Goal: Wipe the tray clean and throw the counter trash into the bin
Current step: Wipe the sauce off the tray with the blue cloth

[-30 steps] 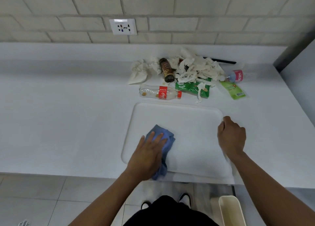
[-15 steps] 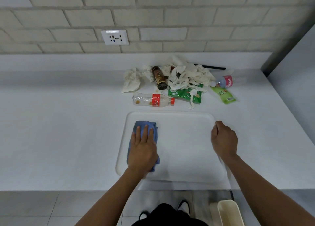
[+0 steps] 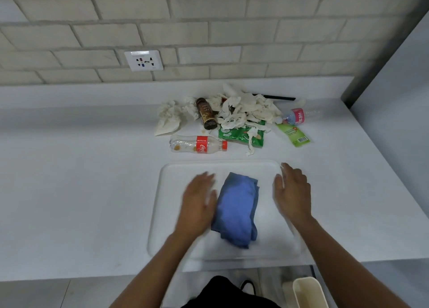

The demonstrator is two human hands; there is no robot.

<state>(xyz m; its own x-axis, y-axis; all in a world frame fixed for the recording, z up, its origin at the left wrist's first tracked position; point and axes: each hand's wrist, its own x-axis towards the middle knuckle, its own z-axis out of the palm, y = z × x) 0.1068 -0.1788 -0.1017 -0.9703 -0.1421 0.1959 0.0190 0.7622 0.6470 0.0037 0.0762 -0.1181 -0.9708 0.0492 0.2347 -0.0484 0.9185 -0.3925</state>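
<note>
A white tray [image 3: 167, 205] lies on the white counter at its front edge. A crumpled blue cloth [image 3: 236, 210] lies in the tray's middle, held by neither hand. My left hand [image 3: 198, 203] is blurred, fingers straight, just left of the cloth over the tray. My right hand [image 3: 292, 191] hovers with spread fingers over the tray's right side. Behind the tray is the trash: a clear cola bottle [image 3: 197, 144], a brown bottle [image 3: 206, 116], crumpled white tissues [image 3: 243, 112], a green wrapper [image 3: 239, 134], a small green packet [image 3: 293, 134] and a pink-labelled bottle [image 3: 299, 116].
A cream bin [image 3: 308, 292] stands on the floor below the counter's front right. A black stick [image 3: 276, 97] lies behind the tissues. A wall socket [image 3: 144, 60] sits on the brick wall. A grey panel [image 3: 394, 80] closes the counter's right end.
My left hand has let go of the cloth and slid left of it; the cloth now lies in the tray's middle. My right hand has left the tray's rim and opened.
</note>
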